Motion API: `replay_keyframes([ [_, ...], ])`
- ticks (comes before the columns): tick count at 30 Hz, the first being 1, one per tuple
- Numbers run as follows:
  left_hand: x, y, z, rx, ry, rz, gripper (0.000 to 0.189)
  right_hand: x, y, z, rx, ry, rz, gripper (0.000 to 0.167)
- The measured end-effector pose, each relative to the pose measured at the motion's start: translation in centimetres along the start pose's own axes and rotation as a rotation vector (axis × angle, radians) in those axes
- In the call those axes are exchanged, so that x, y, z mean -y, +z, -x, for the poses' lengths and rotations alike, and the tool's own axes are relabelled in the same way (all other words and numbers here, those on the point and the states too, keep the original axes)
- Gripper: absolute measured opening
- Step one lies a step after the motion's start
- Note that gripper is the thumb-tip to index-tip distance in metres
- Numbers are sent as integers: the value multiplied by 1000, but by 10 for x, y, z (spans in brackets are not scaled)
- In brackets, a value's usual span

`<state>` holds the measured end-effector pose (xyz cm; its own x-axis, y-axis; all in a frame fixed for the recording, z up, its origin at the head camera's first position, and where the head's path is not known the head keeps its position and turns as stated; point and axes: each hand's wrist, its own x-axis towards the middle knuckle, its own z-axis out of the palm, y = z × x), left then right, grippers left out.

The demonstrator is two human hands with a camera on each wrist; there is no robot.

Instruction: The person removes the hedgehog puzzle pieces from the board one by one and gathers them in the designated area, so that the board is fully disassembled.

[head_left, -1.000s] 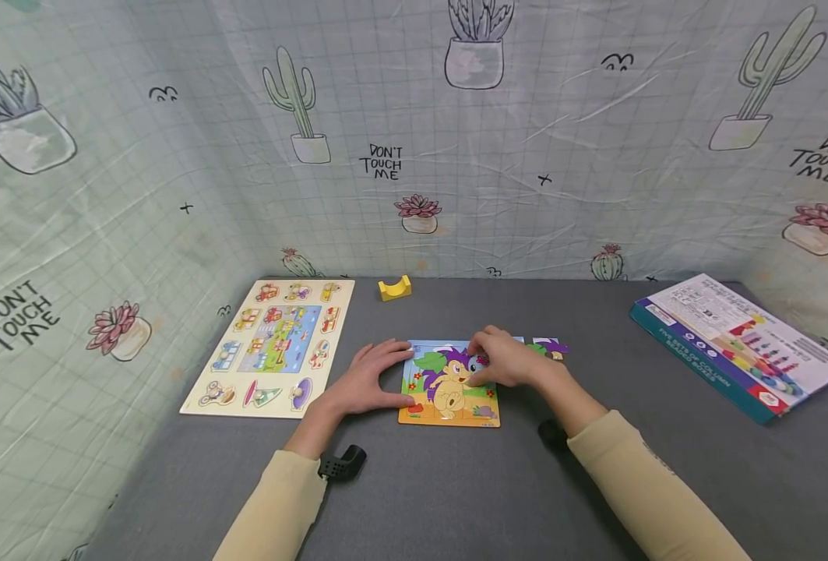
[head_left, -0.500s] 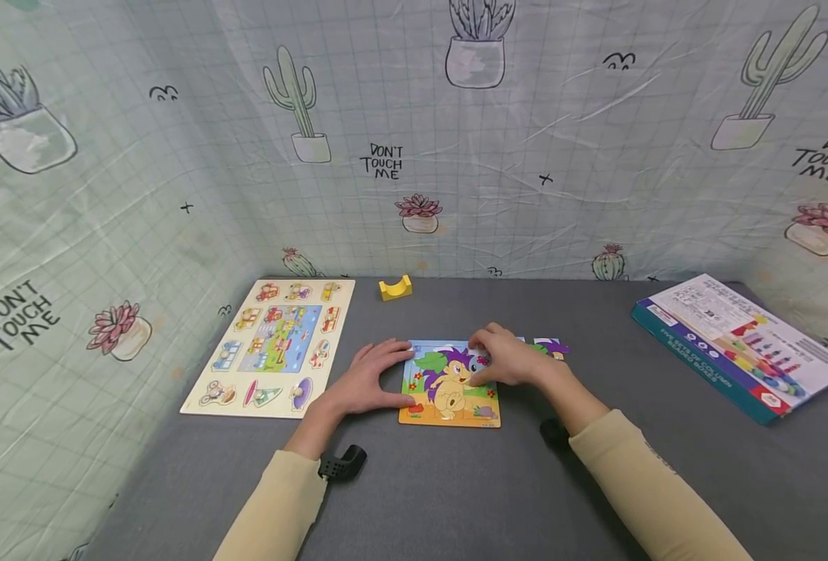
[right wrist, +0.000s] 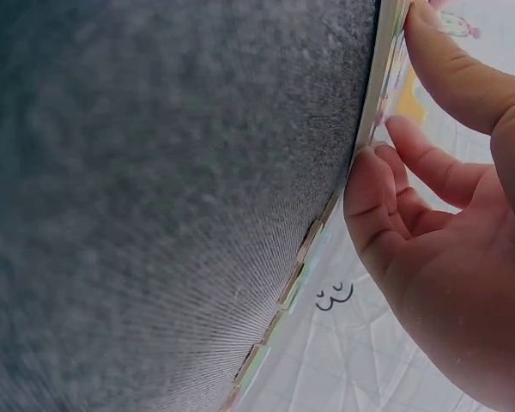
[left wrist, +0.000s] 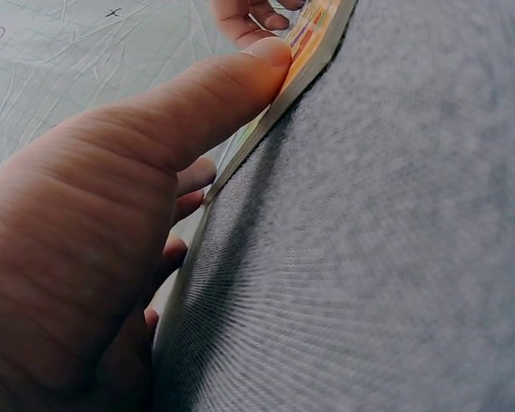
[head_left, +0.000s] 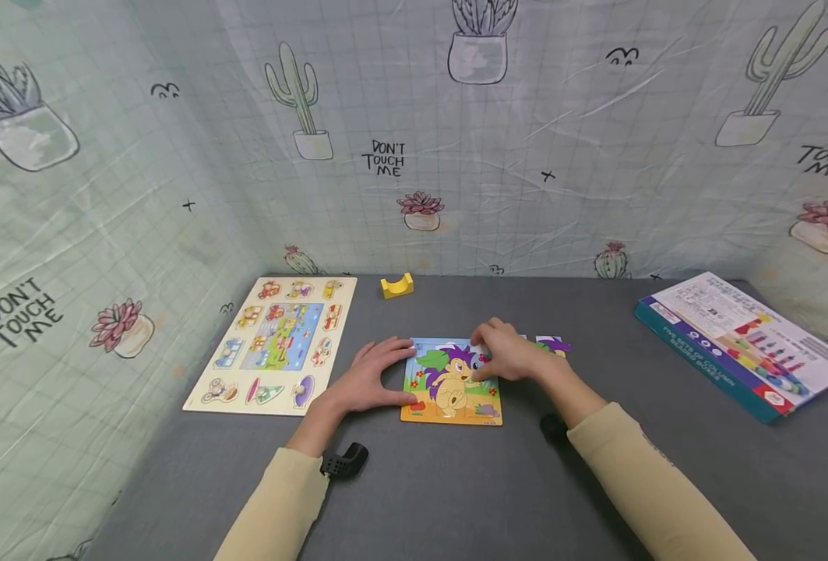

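Note:
A square jigsaw puzzle (head_left: 456, 403) with a purple-spined hedgehog picture lies flat on the grey table. My left hand (head_left: 368, 382) rests at its left side, fingers spread, thumb on the lower left corner and index finger at the upper left. In the left wrist view the thumb (left wrist: 232, 94) presses the board's edge. My right hand (head_left: 512, 354) is over the upper right of the puzzle, thumb and bent fingers about a puzzle piece (head_left: 477, 365) with blue on it. The right hand hides part of that piece and the board's upper right corner.
Loose puzzle pieces (head_left: 552, 344) lie just right of the board, partly behind my right hand. A cream peg puzzle board (head_left: 199, 397) is at left, a yellow curved block (head_left: 396, 287) at the back. A flat box (head_left: 743, 343) lies at right. Printed cloth walls surround the table.
The head view has shifted very slightly. Both hands keep nearly the same places on the puzzle, and the other objects stay where they were.

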<state>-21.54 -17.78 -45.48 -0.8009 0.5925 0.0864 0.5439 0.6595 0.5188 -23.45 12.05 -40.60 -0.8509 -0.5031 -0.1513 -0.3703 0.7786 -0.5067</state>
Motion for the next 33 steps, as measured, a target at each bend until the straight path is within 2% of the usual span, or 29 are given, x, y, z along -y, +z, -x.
replay_keyframes([
  [9,-1,-2,-1,-5,22,11,83,2,1,2,-35,22,1,60],
  [17,-3,-4,1,5,1,8,83,3,2,5,-91,-27,14,51],
  [24,-3,-3,1,8,-14,0,83,5,3,5,-90,-58,-6,50],
  [33,-3,-2,1,3,-10,8,82,-6,-1,9,-94,-134,-153,26],
])
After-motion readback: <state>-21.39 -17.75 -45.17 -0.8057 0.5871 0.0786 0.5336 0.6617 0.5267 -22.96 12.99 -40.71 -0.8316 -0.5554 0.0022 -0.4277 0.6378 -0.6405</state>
